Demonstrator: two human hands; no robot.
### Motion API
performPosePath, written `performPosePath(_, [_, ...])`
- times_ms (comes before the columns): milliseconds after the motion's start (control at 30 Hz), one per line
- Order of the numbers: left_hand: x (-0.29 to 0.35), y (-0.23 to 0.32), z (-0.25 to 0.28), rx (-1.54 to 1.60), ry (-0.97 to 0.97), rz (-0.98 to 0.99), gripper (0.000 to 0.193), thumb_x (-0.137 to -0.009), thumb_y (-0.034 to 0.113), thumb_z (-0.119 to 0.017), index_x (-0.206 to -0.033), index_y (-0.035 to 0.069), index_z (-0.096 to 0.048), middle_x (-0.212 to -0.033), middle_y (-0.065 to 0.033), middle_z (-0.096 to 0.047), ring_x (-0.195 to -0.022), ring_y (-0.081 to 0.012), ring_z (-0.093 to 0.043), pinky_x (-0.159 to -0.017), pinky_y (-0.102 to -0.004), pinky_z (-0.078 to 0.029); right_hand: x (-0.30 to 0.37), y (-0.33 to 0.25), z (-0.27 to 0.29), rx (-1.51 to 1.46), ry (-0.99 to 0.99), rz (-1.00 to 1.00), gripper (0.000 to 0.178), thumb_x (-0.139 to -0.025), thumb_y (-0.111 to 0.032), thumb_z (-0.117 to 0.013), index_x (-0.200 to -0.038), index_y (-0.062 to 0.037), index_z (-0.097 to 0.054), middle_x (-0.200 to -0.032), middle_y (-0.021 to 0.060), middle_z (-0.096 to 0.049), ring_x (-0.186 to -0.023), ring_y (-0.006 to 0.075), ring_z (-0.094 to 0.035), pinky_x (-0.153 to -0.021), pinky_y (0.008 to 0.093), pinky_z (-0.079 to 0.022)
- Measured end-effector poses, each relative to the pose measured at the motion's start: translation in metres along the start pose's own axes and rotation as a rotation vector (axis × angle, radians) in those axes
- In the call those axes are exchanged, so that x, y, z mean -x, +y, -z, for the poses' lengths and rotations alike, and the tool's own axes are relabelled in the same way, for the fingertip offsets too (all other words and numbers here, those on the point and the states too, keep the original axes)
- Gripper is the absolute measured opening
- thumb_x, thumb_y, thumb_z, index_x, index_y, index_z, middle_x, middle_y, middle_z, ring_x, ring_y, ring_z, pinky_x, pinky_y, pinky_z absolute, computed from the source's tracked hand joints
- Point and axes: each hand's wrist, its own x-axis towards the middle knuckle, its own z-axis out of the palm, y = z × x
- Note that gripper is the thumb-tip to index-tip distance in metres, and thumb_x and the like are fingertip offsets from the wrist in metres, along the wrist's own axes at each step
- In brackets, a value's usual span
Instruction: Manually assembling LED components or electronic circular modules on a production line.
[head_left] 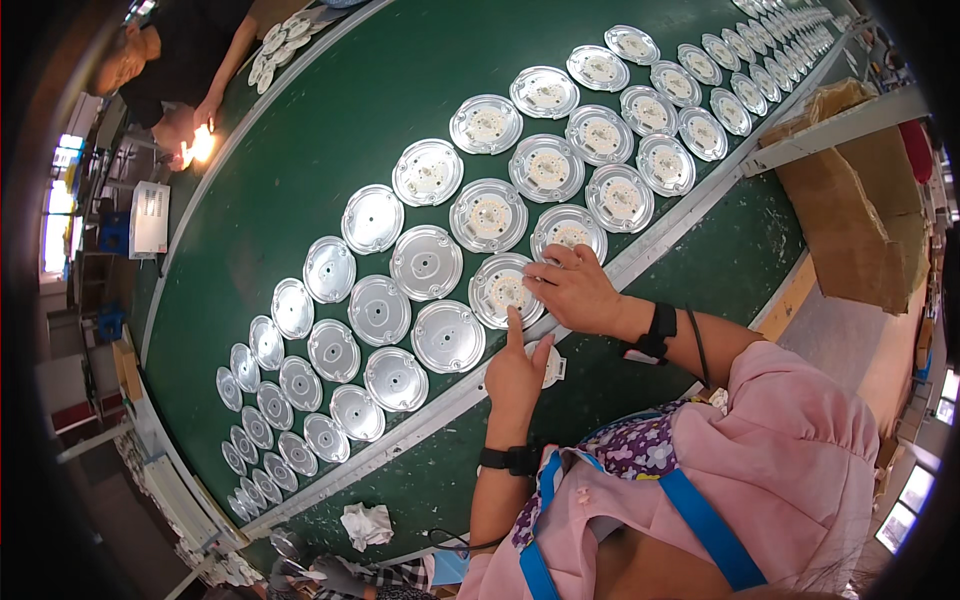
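Note:
A silver round plate (487,318) with a white round circuit board (502,292) on it lies under both hands. My left hand (513,382) reaches it with the index finger stretched onto the board's near edge. Its other fingers are curled out of sight, and a white disc-shaped board (553,366) shows beneath that hand, apparently held there. My right hand (578,293) rests bent, slightly spread fingers on the right side of the same plate, holding nothing visible. Just beyond it lies another plate (569,229) with a board, partly covered by the right fingers.
Rows of silver plates cover the green table (300,150): bare ones (378,310) leftward, board-fitted ones (547,168) rightward. A metal rail (420,427) runs along the near side. Crumpled white paper (367,526) lies near; a cardboard box (850,215) stands right. A person's hand (207,110) is across the table.

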Motion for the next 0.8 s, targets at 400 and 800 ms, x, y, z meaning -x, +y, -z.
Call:
performPosePath(400, [0.003,-0.035,-0.02,0.7,0.277,0.122,0.032,-0.089,0.02,-0.051,-0.114,0.002,-0.048,-0.089,-0.0108,-0.061,-0.071,-0.0151,-0.061,-0.056,-0.0265,-0.047,0.001,-0.01,0.01,-0.152,0.062,-0.031,0.023,-0.072,-0.015,-0.062,-0.094,-0.0104,-0.06,-0.099,0.0014,-0.055,-0.097,0.0221,-0.047,-0.076,0.0369,-0.036])
performPosePath(800, [0.015,-0.02,0.007,1.662,0.346,0.337,0.01,-0.089,0.015,-0.05,-0.093,0.007,-0.044,-0.093,-0.0077,-0.057,-0.083,-0.016,-0.058,-0.068,-0.0289,-0.049,0.006,-0.049,0.011,-1.154,-0.202,-0.522,0.016,-0.08,-0.016,-0.059,-0.089,-0.0024,-0.056,-0.078,0.0081,-0.057,-0.066,0.0164,-0.055,-0.06,0.0282,-0.045])
